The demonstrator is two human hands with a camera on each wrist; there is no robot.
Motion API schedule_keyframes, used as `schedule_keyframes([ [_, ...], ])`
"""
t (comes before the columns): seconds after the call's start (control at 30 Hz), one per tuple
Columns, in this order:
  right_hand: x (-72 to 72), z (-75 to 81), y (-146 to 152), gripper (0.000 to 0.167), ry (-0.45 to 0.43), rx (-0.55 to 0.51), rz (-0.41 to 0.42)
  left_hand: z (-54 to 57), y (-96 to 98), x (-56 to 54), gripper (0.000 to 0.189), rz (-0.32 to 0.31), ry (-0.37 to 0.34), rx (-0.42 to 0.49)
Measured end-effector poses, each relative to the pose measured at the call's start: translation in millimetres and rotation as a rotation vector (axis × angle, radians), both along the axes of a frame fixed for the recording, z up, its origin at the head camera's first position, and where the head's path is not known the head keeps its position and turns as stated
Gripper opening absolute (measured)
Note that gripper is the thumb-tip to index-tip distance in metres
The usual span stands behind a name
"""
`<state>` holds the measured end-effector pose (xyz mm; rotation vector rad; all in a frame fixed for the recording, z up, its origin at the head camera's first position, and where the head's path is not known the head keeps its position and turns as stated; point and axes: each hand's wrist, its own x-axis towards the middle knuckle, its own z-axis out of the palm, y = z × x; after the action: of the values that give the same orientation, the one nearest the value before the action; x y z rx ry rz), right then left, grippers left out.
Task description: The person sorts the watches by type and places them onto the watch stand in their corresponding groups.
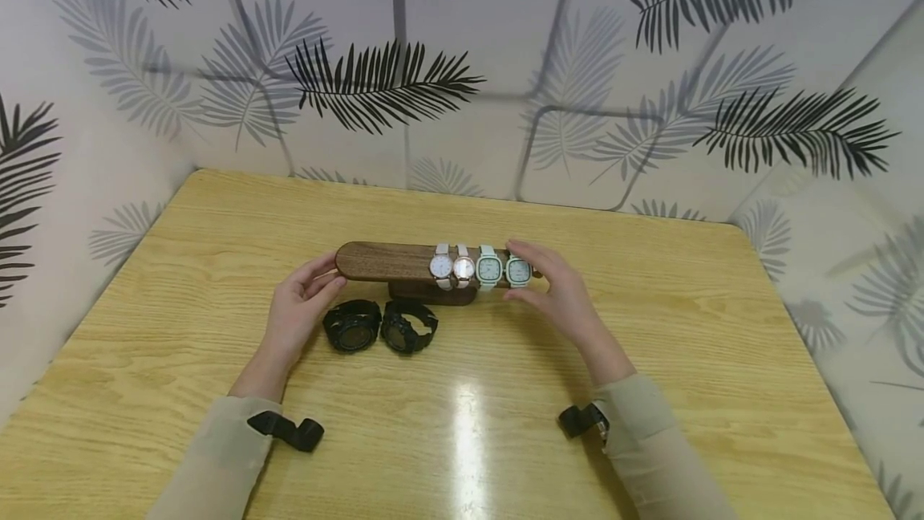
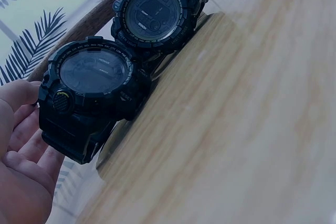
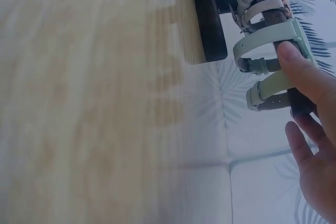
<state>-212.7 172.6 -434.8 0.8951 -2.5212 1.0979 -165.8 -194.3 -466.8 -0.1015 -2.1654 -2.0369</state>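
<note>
Head view: left hand (image 1: 297, 300) and right hand (image 1: 566, 295) pinch the rounded brown wooden bar (image 1: 384, 262) at opposite ends; tilting could slide square mint-green watches (image 1: 489, 269) off its right edge.

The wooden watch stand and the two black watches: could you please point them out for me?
Wooden watch stand (image 1: 386, 262): head view, bare stretch of its bar.
Lower black watch (image 2: 97, 72): left wrist view, its dial.
Upper black watch (image 2: 154, 16): left wrist view, its dial.

Head view from above, forward and down; wrist views low, close, wooden bar (image 1: 382, 262) in both.
</note>
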Motion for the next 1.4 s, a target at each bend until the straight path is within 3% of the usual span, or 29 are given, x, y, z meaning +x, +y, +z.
schedule_keyframes([
  [0.2, -1.4, 2.5, -3, 0.073, -0.023, 0.023, -0.018, -2.3, -0.8, -1.5, 0.049, 0.004, 0.007, -0.011],
  [0.4, -1.9, 3.3, -4, 0.077, -0.003, 0.033, 0.016, -0.7, -0.5, -0.7, 0.046, 0.006, -0.004, -0.005],
  [0.6, -0.2, 7.4, 2, 0.083, -0.107, 0.124, 0.055, 1.0, -0.3, -1.2, 0.047, 0.000, -0.002, -0.005],
  [0.73, 0.4, 9.4, 4, 0.079, -0.165, 0.129, 0.058, 0.2, -0.8, -1.8, 0.048, -0.004, 0.002, -0.010],
  [0.97, 1.4, 12.2, 6, 0.072, -0.135, 0.096, 0.088, 1.6, -0.4, 0.6, 0.047, -0.007, -0.010, 0.004],
  [1.17, 2.3, 12.6, 6, 0.072, -0.106, 0.107, 0.054, 2.3, 0.1, 0.9, 0.047, -0.003, -0.012, -0.003],
  [1.4, 3.5, 7.4, 2, 0.069, -0.109, 0.022, 0.014, 1.0, -0.1, 0.2, 0.047, -0.001, -0.014, -0.003],
])
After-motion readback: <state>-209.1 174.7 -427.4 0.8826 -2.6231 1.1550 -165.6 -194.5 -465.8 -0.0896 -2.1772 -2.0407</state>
